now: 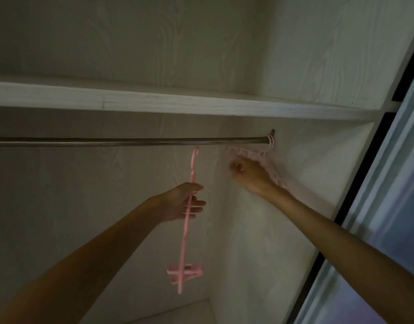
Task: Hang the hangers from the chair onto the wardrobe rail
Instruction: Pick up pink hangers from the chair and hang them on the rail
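Pink hanger (186, 220) apparently nearing rail (131, 141)

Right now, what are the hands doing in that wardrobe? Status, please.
Left hand gripping long pink plastic hanger, hook just under metal rail. Right hand on pale pink hangers at rail's end. Nothing in the way.

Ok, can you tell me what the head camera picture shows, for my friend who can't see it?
A person's left hand lifts a pink hanger, its hook just under a metal wardrobe rail. The right hand touches pale pink hangers already hooked at the rail's right end, against the side wall. A white shelf runs above the rail.
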Demonstrator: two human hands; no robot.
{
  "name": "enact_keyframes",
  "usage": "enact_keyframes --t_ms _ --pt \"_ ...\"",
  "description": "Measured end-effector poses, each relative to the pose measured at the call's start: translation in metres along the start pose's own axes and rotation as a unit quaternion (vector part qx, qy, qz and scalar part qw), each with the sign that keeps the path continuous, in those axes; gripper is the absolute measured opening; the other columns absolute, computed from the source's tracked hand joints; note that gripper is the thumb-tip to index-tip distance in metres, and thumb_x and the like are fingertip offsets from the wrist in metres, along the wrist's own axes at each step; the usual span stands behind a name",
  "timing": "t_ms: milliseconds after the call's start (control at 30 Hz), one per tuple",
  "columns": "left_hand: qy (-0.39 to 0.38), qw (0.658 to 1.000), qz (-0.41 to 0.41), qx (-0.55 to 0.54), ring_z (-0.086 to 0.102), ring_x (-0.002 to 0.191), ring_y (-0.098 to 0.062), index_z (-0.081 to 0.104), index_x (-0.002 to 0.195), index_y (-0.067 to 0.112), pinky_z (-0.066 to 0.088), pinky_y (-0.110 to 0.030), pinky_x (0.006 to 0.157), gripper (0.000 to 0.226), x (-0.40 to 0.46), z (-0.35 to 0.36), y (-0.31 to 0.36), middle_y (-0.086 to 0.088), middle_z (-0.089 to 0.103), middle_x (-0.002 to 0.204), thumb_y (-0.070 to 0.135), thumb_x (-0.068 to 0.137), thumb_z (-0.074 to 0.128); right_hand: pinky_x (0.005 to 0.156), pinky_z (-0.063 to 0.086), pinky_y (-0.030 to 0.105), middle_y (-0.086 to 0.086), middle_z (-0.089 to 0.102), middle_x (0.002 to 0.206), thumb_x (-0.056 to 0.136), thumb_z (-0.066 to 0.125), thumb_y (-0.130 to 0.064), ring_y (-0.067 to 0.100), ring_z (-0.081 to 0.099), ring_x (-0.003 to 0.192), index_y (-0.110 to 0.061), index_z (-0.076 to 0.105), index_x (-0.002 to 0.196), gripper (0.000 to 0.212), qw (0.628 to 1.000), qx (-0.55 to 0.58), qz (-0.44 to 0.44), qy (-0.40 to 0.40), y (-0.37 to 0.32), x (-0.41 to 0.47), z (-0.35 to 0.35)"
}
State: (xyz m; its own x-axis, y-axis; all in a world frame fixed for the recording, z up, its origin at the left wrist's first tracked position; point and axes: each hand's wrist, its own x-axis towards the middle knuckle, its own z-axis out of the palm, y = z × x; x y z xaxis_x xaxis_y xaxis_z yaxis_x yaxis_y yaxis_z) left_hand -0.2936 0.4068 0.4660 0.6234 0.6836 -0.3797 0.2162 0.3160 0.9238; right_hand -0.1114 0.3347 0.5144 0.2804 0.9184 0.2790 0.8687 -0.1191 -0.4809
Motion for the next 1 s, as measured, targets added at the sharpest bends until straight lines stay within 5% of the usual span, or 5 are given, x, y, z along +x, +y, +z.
enact_keyframes --t_ms 167,433,500,633,1000 --pt "-0.022 0.998 0.005 0.057 0.046 0.07 -0.014 0.045 0.074 0.018 0.037 -0.027 0.074 0.028 -0.002 0.03 0.0 0.0 0.045 0.075 0.042 0.088 0.051 0.072 0.05 0.026 -0.003 0.064 0.083 0.09 0.059 -0.031 0.015 0.062 0.074 -0.021 0.056 0.092 0.01 0.923 0.225 0.058 -0.306 -0.032 -0.071 0.025" --pt "-0.012 0.963 0.089 0.255 0.058 0.109 -0.027 0.055 0.124 0.009 0.047 -0.032 0.081 0.064 -0.015 0.055 0.046 -0.01 0.059 0.118 0.06 0.093 0.03 0.039 0.036 0.017 -0.003 0.051 0.061 0.099 0.033 -0.012 -0.001 0.044 0.03 -0.015 0.053 0.098 0.02 0.972 0.21 0.093 -0.045 -0.006 -0.087 0.019" --pt "0.158 0.895 0.22 0.355 0.063 0.101 -0.028 0.063 0.109 0.01 0.052 -0.035 0.081 0.052 -0.016 0.049 0.064 -0.009 0.067 0.108 0.052 0.095 0.037 0.034 0.032 0.016 0.0 0.05 0.057 0.101 0.031 -0.018 0.001 0.04 0.026 -0.012 0.053 0.095 0.023 0.971 0.221 0.094 -0.012 0.004 -0.085 0.006" --pt "0.347 0.625 0.367 0.596 0.048 0.121 -0.026 0.045 0.132 0.016 0.042 -0.037 0.094 0.038 -0.006 0.019 0.087 -0.007 0.052 0.132 0.021 0.094 0.045 0.032 0.032 0.016 0.006 0.051 0.054 0.103 0.027 -0.02 0.004 0.039 0.024 -0.008 0.049 0.096 0.026 0.976 0.198 0.094 0.0 0.017 -0.062 -0.014" --pt "0.347 0.553 0.241 0.718 0.029 0.138 -0.024 0.016 0.149 0.011 0.021 -0.039 0.114 0.064 0.022 0.011 0.072 -0.004 0.028 0.151 0.023 0.092 0.044 0.052 0.046 0.024 0.006 0.06 0.066 0.103 0.025 -0.028 0.014 0.051 0.051 -0.006 0.049 0.11 0.034 0.974 0.088 0.173 -0.116 0.04 0.001 0.004"
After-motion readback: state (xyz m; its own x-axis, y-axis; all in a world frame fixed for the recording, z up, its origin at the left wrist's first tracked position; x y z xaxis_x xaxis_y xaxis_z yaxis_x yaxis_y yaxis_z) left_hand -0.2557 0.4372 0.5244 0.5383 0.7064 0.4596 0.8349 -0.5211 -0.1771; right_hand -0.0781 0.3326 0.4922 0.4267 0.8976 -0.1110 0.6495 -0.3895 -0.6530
